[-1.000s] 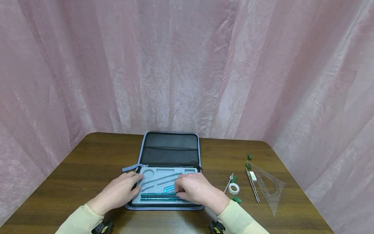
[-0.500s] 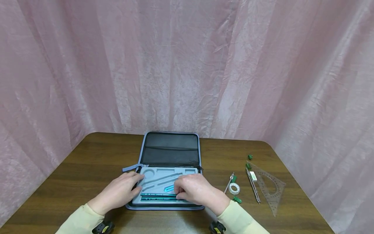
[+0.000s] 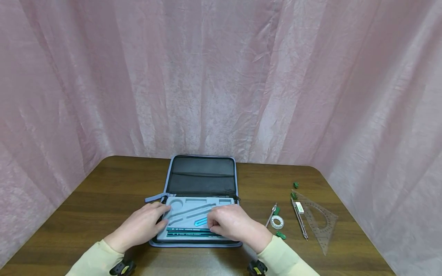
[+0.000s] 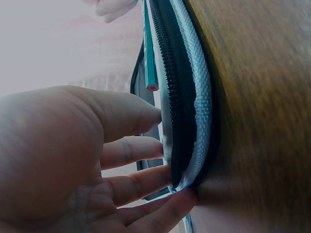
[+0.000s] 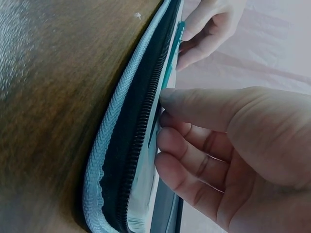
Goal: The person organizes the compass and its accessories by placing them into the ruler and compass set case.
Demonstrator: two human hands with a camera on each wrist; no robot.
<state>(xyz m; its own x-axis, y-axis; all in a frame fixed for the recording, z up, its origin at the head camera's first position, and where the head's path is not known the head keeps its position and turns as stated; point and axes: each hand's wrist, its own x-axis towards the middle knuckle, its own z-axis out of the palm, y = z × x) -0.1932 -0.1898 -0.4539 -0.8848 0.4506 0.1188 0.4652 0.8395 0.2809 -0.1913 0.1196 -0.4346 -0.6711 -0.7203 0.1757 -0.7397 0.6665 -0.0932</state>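
Observation:
A zippered pencil case (image 3: pixel 195 245) lies unfolded on the table, its pale blue moulded tray (image 3: pixel 188 211) facing up. Several dark green pencils (image 3: pixel 188 234) lie side by side along the tray's near edge. My right hand (image 3: pixel 229 222) bends over their right ends; in the right wrist view its thumb and fingertips pinch a green pencil (image 5: pixel 170 73). My left hand (image 3: pixel 145 224) rests at the case's left side with loosely extended fingers, fingertips at the rim in the left wrist view. A bright blue flat piece (image 3: pixel 201 222) sits in the tray, partly covered by the right hand.
Right of the case lie a compass-like metal tool (image 3: pixel 271 214), a white ring (image 3: pixel 277 222), green pieces (image 3: pixel 281 235), a metal compass (image 3: pixel 300 220), a white eraser (image 3: pixel 299 207) and a clear set square (image 3: pixel 322 228). The raised lid (image 3: pixel 203 174) stands behind the tray.
The green pencils have shifted and turned slightly under the right hand's fingers. Both hands stay almost in place; the left hand still rests at the case's side.

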